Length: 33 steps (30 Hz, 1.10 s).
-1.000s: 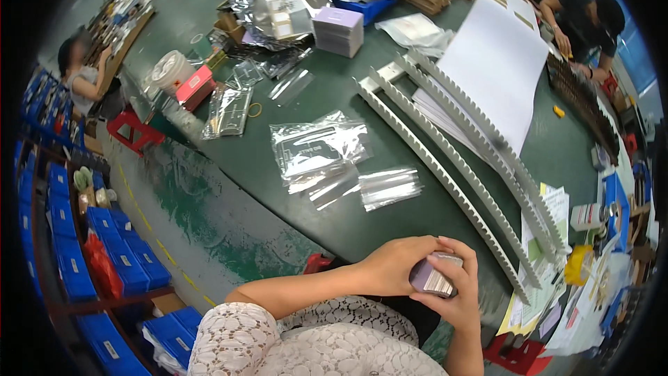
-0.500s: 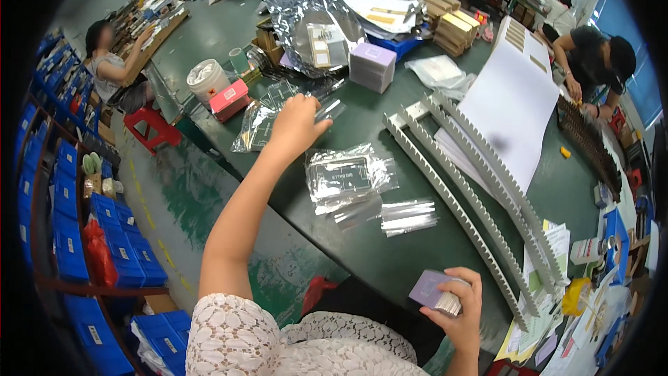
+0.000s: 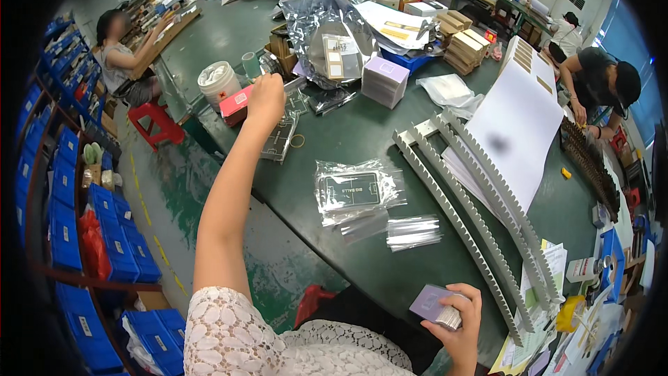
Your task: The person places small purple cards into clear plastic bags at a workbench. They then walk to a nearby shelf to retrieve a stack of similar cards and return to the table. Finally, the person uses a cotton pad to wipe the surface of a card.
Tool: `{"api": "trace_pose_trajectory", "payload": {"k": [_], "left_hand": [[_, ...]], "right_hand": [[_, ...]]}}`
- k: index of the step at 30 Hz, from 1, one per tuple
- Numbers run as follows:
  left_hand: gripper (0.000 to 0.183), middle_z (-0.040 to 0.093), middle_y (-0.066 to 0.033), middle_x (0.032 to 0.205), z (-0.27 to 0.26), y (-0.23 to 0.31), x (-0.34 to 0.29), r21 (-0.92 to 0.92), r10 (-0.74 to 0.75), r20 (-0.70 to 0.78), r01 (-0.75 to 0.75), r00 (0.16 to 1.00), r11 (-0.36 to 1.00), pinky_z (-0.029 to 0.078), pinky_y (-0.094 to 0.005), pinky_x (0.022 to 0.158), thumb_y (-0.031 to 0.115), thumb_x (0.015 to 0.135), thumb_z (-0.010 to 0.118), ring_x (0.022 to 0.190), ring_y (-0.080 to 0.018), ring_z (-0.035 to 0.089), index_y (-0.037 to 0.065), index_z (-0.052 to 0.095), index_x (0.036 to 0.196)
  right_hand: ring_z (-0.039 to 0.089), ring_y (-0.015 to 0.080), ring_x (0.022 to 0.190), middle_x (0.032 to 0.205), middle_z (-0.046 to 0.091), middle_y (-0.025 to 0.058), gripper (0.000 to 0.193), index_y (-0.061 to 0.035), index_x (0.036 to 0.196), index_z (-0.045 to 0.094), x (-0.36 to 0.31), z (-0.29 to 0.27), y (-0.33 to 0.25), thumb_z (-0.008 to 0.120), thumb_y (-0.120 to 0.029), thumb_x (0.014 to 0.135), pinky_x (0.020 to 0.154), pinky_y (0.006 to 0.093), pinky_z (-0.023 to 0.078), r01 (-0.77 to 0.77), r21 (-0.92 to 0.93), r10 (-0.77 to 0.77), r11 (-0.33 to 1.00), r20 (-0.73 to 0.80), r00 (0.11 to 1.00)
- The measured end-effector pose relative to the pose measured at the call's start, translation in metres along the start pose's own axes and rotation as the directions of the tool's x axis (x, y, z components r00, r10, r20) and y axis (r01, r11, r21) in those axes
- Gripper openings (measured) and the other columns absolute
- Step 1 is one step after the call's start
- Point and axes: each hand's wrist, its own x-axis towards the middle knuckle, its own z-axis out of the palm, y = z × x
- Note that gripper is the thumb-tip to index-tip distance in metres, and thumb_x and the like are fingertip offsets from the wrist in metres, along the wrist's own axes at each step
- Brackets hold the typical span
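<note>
In my right hand [image 3: 459, 317], near the table's front edge, is a stack of purple-backed cards [image 3: 428, 299], gripped at its side by thumb and fingers. My left arm reaches far across the table. My left hand [image 3: 266, 103] has its fingers curled beside a red box-shaped stack [image 3: 235, 102]; whatever the fingertips hold is hidden. Just below that hand lie a dark printed pack in clear film [image 3: 280, 141] and a yellow rubber band [image 3: 298, 141]. Closer to me are a bagged dark card pack [image 3: 351, 188] and clear plastic sleeves [image 3: 413, 232].
Long grey toothed strips [image 3: 473, 202] cross the table at right, beside large white sheets [image 3: 518, 118]. A white bucket [image 3: 217, 82], a purple card stack [image 3: 384, 82] and a silver bag [image 3: 327, 35] stand farther back. At far right, a person in dark clothes [image 3: 598, 83] works.
My left hand has moved left and away from me, off the clear film packs to beside the red stack. The rubber band now shows. My right hand keeps its hold on the purple cards.
</note>
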Motion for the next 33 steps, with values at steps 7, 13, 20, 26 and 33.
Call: {"api": "trace_pose_trajectory", "payload": {"k": [7,13,20,26,33], "left_hand": [[0.054,0.053,-0.0125,0.129,-0.129,0.158,-0.091,-0.963,0.671,0.231,0.068,0.704,0.260,0.038,-0.0372,0.104,0.015,0.074,0.076,0.122,-0.0253,0.050,0.006,0.054,0.123],[0.106,0.054,-0.0175,0.116,-0.099,0.252,-0.211,-0.947,0.876,0.088,0.312,0.474,-0.074,0.046,-0.0404,0.087,0.010,0.065,0.081,0.104,-0.0348,0.056,0.008,0.016,0.149],[0.095,0.063,-0.0157,0.108,-0.113,0.249,-0.216,-0.918,0.823,0.302,0.380,0.480,0.115,0.052,-0.0370,0.082,0.022,0.065,0.083,0.096,-0.0328,0.064,0.013,0.030,0.143],[0.058,0.063,-0.0123,0.103,-0.135,0.184,-0.080,-0.893,0.640,-0.002,-0.289,0.769,0.345,0.052,-0.0379,0.081,0.021,0.063,0.081,0.091,-0.0328,0.064,0.008,0.055,0.113],[0.054,0.062,-0.0167,0.097,-0.025,0.107,0.048,-0.500,0.660,0.201,-0.503,0.724,0.705,0.048,-0.0421,0.080,0.017,0.062,0.076,0.093,-0.0351,0.060,0.004,0.052,0.109]], "right_hand": [[0.059,0.0288,0.098,0.111,0.057,0.0107,0.051,-0.0106,0.093,0.063,0.000,0.000,0.002,0.090,-0.014,0.050,0.079,0.0378,0.049,-0.007,-0.025,0.007,1.000,-0.008,1.000],[0.054,0.0286,0.102,0.111,0.055,0.0122,0.054,-0.0094,0.097,0.060,-0.006,0.001,0.005,0.089,-0.022,0.053,0.087,0.0386,0.043,0.022,-0.004,-0.021,1.000,0.057,0.998],[0.056,0.0242,0.097,0.127,0.045,0.0158,0.067,-0.0083,0.118,0.055,-0.012,0.003,0.006,0.087,-0.019,0.059,0.081,0.0342,0.047,0.061,0.109,-0.060,0.992,-0.008,0.998],[0.060,0.0189,0.088,0.133,0.042,0.0155,0.063,-0.0036,0.125,0.051,-0.030,-0.012,0.020,0.079,-0.004,0.069,0.071,0.0275,0.050,-0.190,0.234,0.205,0.953,-0.039,0.978],[0.057,0.0252,0.085,0.110,0.060,0.0084,0.030,-0.0073,0.101,0.066,-0.038,0.006,0.016,0.073,-0.004,0.072,0.073,0.0342,0.047,-0.050,-0.223,0.031,0.973,-0.088,0.996]]}}
